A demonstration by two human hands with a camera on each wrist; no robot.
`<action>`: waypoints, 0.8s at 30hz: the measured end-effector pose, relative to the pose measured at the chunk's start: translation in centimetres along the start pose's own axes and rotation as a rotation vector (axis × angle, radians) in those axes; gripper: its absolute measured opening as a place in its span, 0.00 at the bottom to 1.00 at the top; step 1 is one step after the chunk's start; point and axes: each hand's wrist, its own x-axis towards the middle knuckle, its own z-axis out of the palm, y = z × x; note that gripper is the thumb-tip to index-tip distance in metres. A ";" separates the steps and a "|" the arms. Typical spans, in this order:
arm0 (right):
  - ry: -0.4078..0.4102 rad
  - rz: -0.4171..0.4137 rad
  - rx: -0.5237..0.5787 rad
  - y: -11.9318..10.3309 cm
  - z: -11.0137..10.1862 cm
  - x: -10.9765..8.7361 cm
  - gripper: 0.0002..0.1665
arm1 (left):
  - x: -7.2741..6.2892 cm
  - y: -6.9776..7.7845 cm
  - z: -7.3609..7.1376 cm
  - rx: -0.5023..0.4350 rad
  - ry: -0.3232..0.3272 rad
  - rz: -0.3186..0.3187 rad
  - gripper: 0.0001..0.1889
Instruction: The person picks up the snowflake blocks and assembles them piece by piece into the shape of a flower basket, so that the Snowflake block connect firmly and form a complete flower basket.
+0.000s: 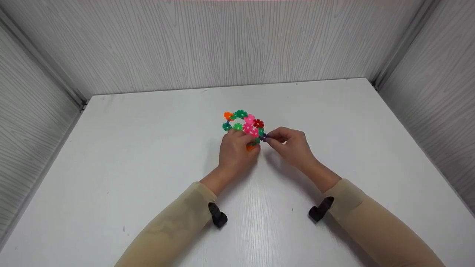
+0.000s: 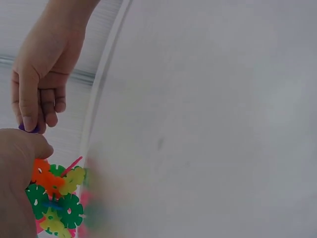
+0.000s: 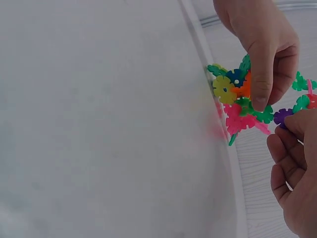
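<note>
A joined cluster of colourful plastic snowflake discs (image 1: 248,128) sits near the middle of the white table in the head view, with an open ring of pieces on its far side. My left hand (image 1: 237,150) grips the near part of it, thumb and fingers closed over green and orange discs and hiding some. With thumb and index finger, my right hand (image 1: 296,148) pinches a purple disc (image 3: 283,118) at the cluster's right edge. In the right wrist view a teal disc (image 3: 301,102) overlaps a red one beside the purple piece. My other right fingers are loosely bent.
The white tabletop (image 1: 141,155) spreads around both hands. A pale wood-grain panel (image 1: 230,44) rises behind it, with similar panels on the left (image 1: 22,104) and right (image 1: 434,74). Black camera mounts (image 1: 218,215) sit at the sleeve cuffs.
</note>
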 end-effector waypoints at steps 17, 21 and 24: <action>0.014 -0.028 0.031 -0.1 0.7 -0.1 0.03 | -0.1 -0.5 -0.1 -0.110 0.031 0.000 0.11; 0.009 -0.020 0.021 -0.1 0.7 -0.1 0.03 | 0.0 -0.6 -0.1 -0.115 0.027 -0.005 0.11; 0.017 -0.018 0.016 -0.1 0.8 0.0 0.03 | 0.0 -0.6 -0.1 -0.117 0.022 -0.008 0.10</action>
